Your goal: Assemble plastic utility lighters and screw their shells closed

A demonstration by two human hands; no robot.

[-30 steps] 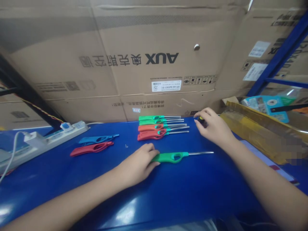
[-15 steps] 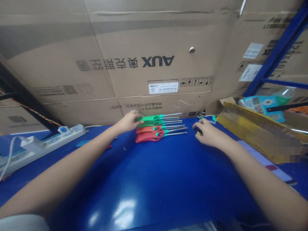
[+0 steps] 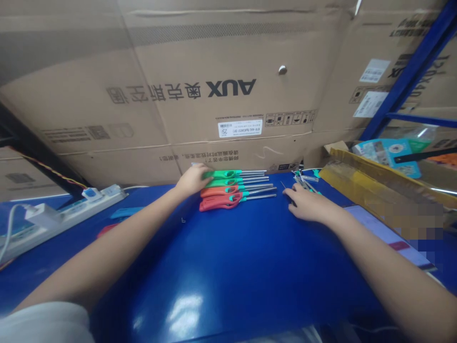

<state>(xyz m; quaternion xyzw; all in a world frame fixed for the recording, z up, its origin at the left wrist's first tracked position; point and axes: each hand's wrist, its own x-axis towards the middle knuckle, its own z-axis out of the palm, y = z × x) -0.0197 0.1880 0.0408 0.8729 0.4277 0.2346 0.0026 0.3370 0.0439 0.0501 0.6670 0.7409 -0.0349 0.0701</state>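
Several long-necked gas lighters lie in a row on the blue table, their metal tubes pointing right. The green lighters (image 3: 218, 183) are at the back, then an orange lighter (image 3: 217, 192) and a red lighter (image 3: 219, 202) in front. My left hand (image 3: 193, 182) is closed around the handle end of the rearmost green lighter; its fingertips are partly hidden. Right of the tube tips, my right hand (image 3: 307, 204) grips what looks like a small screwdriver (image 3: 292, 202), its dark handle mostly covered and thin shaft pointing up and left. Loose metal tubes with teal ends (image 3: 306, 179) lie just behind this hand.
A large cardboard sheet (image 3: 171, 119) stands along the back. On the left are a white power strip (image 3: 67, 216), a blue piece (image 3: 124, 213) and a red piece (image 3: 106, 230). A yellow-taped carton (image 3: 364, 190) and a phone-like screen (image 3: 389, 233) occupy the right.
My right hand has turned and drawn slightly toward me, so the screwdriver's thin shaft shows and more loose metal tubes appear behind. My left hand stays at the green lighters. The view has shifted slightly.
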